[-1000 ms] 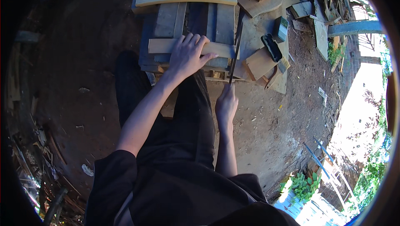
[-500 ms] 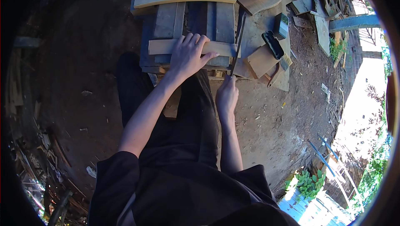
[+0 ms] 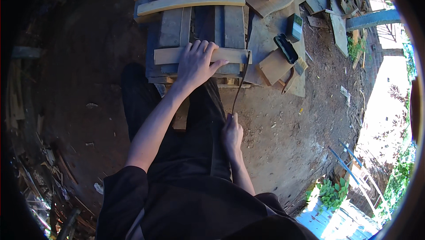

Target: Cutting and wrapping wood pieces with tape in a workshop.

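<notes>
"Tan flat wooden strip, lying across the worktop of worn grey boards: what could go wrong with it?"

"It might twist. Only the left hand holds it down, fingers bent over the top and thumb poking out. If that hand pushes too softly, I think the strip could slide."

"And the right hand?"

"It's closed around the near end of a long, thin, dark metal blade. Just the far tip is at the strip's right end. I can't tell if they touch."

"Is that bad?"

"Maybe. Pulled too far back, the blade could pop off the wood. Then a push could make its tip bump the strip and knock it crooked."

"Could someone get hurt?"

"The thumb is apart from the blade, but a jump left could scratch it. The right hand looks close beside the leg in black trousers, so a careless pull could bang that too."
</notes>
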`<state>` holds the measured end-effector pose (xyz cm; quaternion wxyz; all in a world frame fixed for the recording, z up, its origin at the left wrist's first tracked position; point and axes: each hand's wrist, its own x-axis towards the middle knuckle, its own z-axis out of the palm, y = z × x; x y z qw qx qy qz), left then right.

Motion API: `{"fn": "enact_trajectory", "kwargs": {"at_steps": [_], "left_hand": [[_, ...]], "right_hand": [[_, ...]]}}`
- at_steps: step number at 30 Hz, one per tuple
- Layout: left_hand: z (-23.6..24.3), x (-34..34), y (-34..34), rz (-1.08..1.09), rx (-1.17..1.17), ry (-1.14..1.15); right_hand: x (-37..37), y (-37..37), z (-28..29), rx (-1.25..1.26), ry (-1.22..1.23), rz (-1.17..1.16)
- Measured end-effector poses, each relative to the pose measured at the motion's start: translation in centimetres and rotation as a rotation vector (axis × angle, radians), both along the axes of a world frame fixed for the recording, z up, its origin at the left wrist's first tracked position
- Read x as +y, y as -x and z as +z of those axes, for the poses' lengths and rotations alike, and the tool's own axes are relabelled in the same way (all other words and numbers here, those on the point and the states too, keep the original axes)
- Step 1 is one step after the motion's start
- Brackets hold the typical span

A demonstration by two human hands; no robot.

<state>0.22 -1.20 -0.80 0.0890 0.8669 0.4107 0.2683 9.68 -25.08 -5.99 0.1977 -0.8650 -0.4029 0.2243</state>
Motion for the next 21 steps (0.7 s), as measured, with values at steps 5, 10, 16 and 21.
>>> {"fn": "enact_trajectory", "kwargs": {"at_steps": [5, 10, 16, 21], "left_hand": [[-0.2, 0.2, -0.5, -0.019, -0.038, -0.025], [-0.5, 0.1, -0.3, -0.016, -0.054, -0.039], [0.0, 0.2, -0.2, -0.014, -0.048, -0.047], [-0.1, 0.2, -0.5, 0.003, -0.046, -0.024]], "right_hand": [[0.0, 0.1, -1.0, 0.01, -0.048, -0.05], [0.4, -2.3, 0.0, 0.048, -0.047, -0.137], [10.8, -5.0, 3.7, -0.039, -0.129, -0.025], [12.9, -4.9, 4.0, -0.04, -0.14, -0.07]]}}
